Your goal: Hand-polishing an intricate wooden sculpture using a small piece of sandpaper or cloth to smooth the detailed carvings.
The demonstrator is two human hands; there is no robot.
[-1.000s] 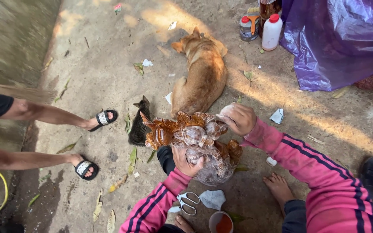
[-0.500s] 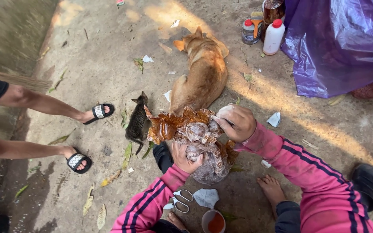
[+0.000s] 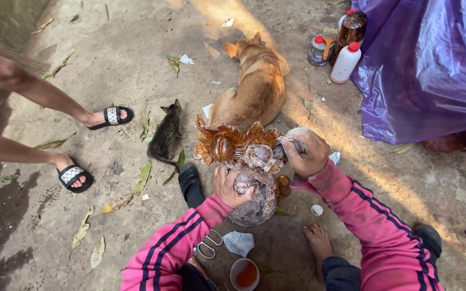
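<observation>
While the tan dog [image 3: 254, 86] sleeps behind it, we steady the amber carved ornament [image 3: 246, 172], its long axis running away from us, left hand [image 3: 232, 186] gripping its base, right hand [image 3: 308, 152] clenched around a small tool [image 3: 299, 146].

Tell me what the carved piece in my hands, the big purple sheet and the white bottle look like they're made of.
Carved piece: probably wood. It shows amber-brown knobs with a glossy, lacquer-like shine, while other parts look dull grey and dusty, perhaps unfinished.
Purple sheet: thin plastic film, judging by its crinkled folds and bright sheen in the sun.
White bottle: opaque matte plastic with a red cap.
</observation>
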